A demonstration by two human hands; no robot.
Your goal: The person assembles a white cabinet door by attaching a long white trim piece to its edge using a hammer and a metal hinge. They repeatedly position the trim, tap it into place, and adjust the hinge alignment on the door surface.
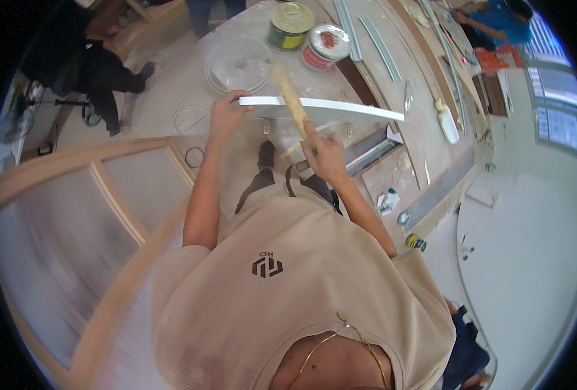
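Note:
My left hand [229, 116] grips the left end of a long white panel [327, 107], its thumb and fingers closed at the edge. The panel stands on edge, reaching rightward over the workbench side. My right hand [326, 155] is closed round the lower part of a pale tan wooden stick [290, 97], which slants up and left across the panel. The stick is blurred, so whether it is a handle of some tool I cannot tell. Whether it touches the panel I cannot tell either.
On the bench [392, 94] stand a yellow-lidded can [291, 25] and a red-smeared can [326, 47], with metal strips [379, 47] and a white-headed brush [447, 122] to the right. A wooden frame [116, 195] fills the left. Another person [100, 71] stands far left; one in blue [506, 29] is far right.

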